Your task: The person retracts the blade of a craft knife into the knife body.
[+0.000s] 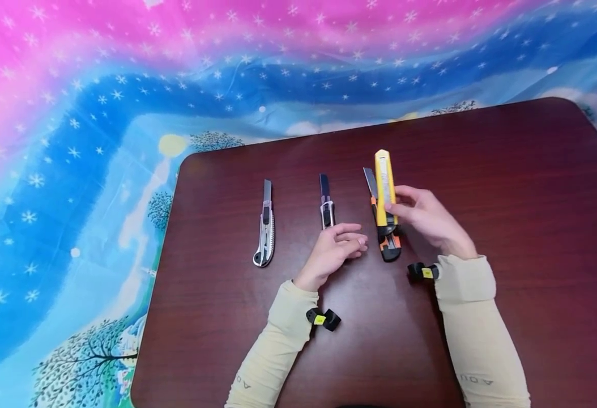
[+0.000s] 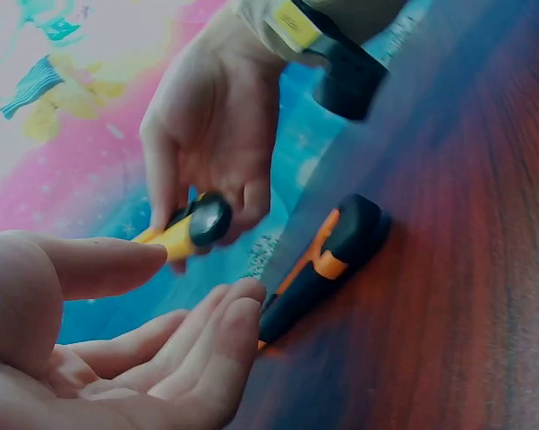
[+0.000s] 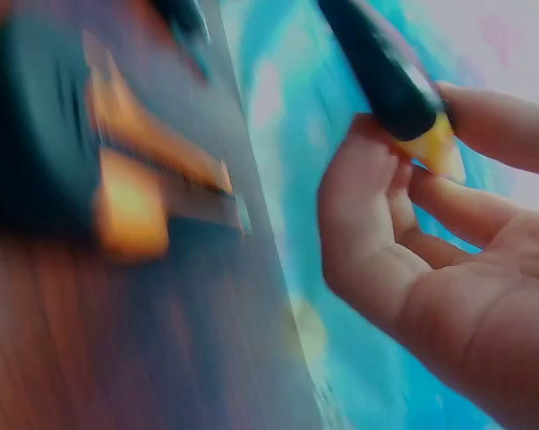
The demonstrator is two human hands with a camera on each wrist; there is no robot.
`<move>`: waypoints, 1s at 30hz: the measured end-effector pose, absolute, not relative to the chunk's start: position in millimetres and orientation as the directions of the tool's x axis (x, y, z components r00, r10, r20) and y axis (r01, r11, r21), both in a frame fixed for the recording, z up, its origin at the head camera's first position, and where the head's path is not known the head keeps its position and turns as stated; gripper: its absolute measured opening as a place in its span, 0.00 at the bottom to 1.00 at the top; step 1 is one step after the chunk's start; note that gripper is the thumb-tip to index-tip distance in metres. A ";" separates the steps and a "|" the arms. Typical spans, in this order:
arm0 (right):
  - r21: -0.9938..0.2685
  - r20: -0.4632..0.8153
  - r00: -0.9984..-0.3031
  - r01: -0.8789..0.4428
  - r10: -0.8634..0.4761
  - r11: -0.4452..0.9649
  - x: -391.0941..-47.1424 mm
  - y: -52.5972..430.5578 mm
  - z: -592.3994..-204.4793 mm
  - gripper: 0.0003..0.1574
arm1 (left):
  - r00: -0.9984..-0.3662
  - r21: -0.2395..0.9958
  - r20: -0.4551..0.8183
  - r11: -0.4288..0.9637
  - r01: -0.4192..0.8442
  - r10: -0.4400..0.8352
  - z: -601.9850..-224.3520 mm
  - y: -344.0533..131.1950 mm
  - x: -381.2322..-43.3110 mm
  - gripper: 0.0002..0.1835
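My right hand (image 1: 421, 215) pinches a yellow box cutter (image 1: 384, 187) with a black end, between thumb and fingers. It is above the table, partly covering an orange-and-black box cutter (image 1: 391, 249) that lies there with its blade out. My left hand (image 1: 331, 252) hovers with fingers loosely bent and nothing in them, hiding the lower part of a silver box cutter (image 1: 327, 211). In the left wrist view, the yellow box cutter (image 2: 198, 228) is beyond the left fingertips, apart from them. The right wrist view shows its dark end (image 3: 395, 90) blurred.
Another silver box cutter (image 1: 265, 226), blade extended, lies at the left on the dark red-brown table (image 1: 217, 340). Behind the table's far edge hangs a pink and blue patterned cloth (image 1: 278, 73). Small black cameras (image 1: 324, 319) sit on both wrists.
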State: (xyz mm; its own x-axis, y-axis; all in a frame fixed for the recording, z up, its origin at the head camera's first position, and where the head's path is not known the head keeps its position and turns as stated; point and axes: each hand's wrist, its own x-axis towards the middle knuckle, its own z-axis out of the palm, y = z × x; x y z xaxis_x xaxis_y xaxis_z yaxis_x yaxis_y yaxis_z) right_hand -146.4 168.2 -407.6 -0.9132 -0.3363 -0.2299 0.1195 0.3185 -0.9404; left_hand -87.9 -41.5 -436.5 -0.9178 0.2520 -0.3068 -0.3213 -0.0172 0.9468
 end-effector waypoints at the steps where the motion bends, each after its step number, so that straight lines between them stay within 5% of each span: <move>1: -0.928 -0.228 -0.922 0.108 -0.314 0.356 -146.9 175.4 -407.2 0.31 | -0.924 0.953 -0.299 0.027 -0.301 0.241 -437.3 -40.1 -87.6 0.22; 8: -0.813 -0.282 -0.946 0.147 -0.160 0.563 -147.2 225.6 -405.7 0.38 | -0.969 0.852 -0.194 0.517 -0.089 0.153 -436.2 -22.6 -87.7 0.24; 12: -0.761 -0.332 -0.938 0.204 -0.100 0.616 -144.6 246.3 -407.3 0.38 | -0.980 0.745 -0.152 0.667 -0.029 0.128 -434.6 -7.6 -88.3 0.28; 22: -0.691 -0.305 -0.951 0.180 -0.057 0.700 -145.0 257.5 -421.8 0.30 | -0.985 0.586 -0.145 0.810 -0.012 0.090 -444.1 21.2 -89.7 0.23; 30: -0.672 -0.320 -0.947 0.199 -0.037 0.713 -144.4 260.5 -424.3 0.30 | -0.993 0.547 -0.095 0.837 0.008 0.071 -446.6 33.1 -92.1 0.30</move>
State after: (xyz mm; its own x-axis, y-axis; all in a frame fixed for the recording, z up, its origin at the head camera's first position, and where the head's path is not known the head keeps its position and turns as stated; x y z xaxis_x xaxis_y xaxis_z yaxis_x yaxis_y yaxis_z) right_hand -144.4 260.5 -424.3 -0.9467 -0.0370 -0.3201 0.1993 0.7133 -0.6719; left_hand -92.1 33.1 -446.6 -0.9929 0.0712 -0.0948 0.0077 0.8370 0.5471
